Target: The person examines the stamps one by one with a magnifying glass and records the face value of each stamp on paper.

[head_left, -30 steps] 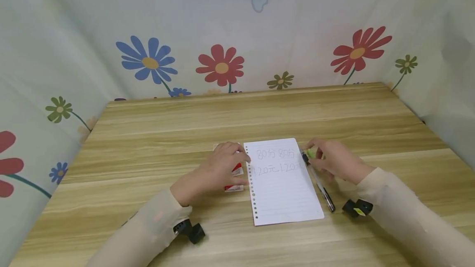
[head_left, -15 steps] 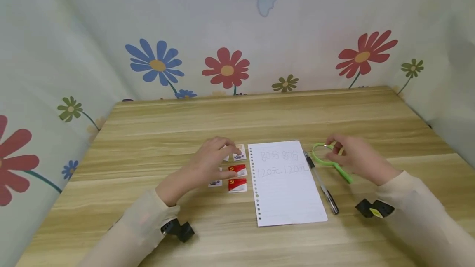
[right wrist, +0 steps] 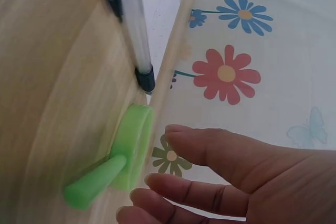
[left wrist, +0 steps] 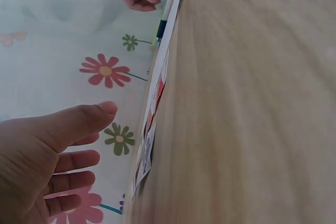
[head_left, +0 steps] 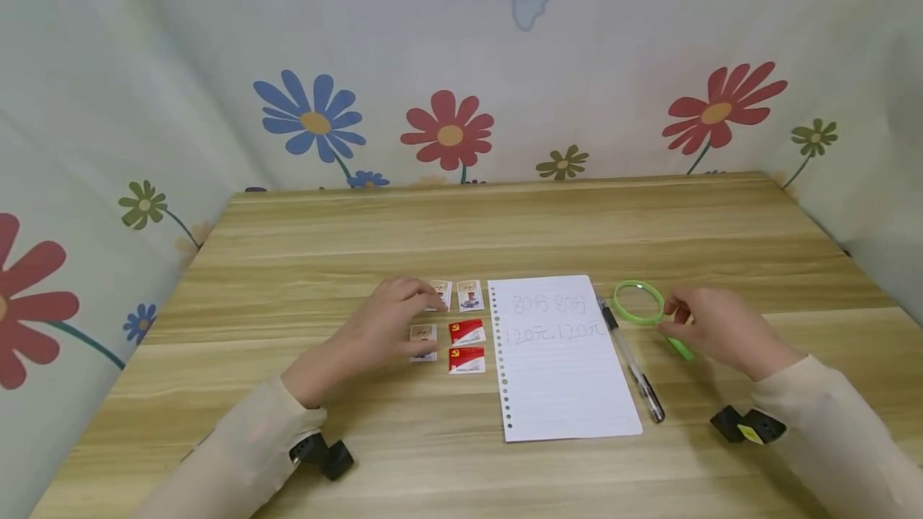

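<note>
My left hand (head_left: 382,327) hovers at the left edge of a small group of stamps, fingers loosely extended and holding nothing; it partly covers some of them. Two red-and-white stamps (head_left: 467,360) lie one below the other, with pale picture stamps (head_left: 470,295) above and to their left. My right hand (head_left: 724,327) is beside a green magnifying glass (head_left: 678,348) lying on the table. In the right wrist view its thumb and fingers are apart from the magnifying glass (right wrist: 128,150), with nothing between them.
A lined sheet of paper (head_left: 566,391) with handwritten numbers lies between the hands. Along its right edge lies a black-and-clear pen (head_left: 629,359). The wooden table (head_left: 346,247) backs onto a flower-printed curtain (head_left: 591,62).
Both hands have drawn apart, the left moving left off the stamps and the right moving right from the pen and magnifying glass. More stamps and the magnifying glass are now uncovered.
</note>
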Action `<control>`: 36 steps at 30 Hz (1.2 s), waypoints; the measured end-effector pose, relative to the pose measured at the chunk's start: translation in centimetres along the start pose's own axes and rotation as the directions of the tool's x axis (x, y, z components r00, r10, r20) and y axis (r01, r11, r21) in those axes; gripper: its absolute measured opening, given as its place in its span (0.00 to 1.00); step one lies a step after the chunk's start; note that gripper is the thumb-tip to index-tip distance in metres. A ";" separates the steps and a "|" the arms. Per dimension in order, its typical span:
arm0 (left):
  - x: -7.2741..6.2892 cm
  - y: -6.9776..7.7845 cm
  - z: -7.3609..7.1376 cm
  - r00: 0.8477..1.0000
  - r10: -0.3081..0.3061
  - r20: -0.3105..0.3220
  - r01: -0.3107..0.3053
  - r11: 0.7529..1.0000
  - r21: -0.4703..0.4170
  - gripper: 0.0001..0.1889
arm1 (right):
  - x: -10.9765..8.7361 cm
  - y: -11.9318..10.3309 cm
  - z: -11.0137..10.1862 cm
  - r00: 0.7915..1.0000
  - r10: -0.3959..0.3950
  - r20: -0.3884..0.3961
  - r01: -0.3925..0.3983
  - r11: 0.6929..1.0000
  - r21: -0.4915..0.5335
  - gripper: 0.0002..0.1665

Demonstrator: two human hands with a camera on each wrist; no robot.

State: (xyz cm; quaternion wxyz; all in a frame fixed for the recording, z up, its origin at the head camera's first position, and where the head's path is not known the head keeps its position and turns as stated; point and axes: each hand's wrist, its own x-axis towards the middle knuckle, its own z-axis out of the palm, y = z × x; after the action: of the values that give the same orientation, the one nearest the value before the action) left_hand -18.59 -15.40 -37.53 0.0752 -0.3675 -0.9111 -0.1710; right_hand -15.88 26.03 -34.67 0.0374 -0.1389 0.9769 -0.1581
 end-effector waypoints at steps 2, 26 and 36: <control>-0.3 -0.3 0.0 1.000 0.002 0.007 -0.002 1.000 -0.009 0.23 | -0.1 0.3 0.2 1.000 -0.004 0.003 0.004 1.000 -0.003 0.11; -2.1 -2.5 1.0 0.997 -0.018 0.070 0.019 1.000 -0.013 0.22 | 0.0 1.0 1.9 0.999 0.016 0.040 -0.014 0.999 -0.040 0.10; -2.2 -2.5 0.9 0.997 -0.020 0.069 0.023 0.999 -0.038 0.20 | 0.2 1.0 1.5 0.996 0.043 0.071 -0.041 0.998 -0.038 0.09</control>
State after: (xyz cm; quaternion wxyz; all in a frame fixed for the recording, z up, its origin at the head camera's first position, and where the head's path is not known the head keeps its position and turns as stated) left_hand -18.77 -18.11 -39.59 0.0350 -0.3647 -0.9136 -0.1766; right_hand -16.12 26.41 -36.45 0.0734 -0.1246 0.9804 -0.1341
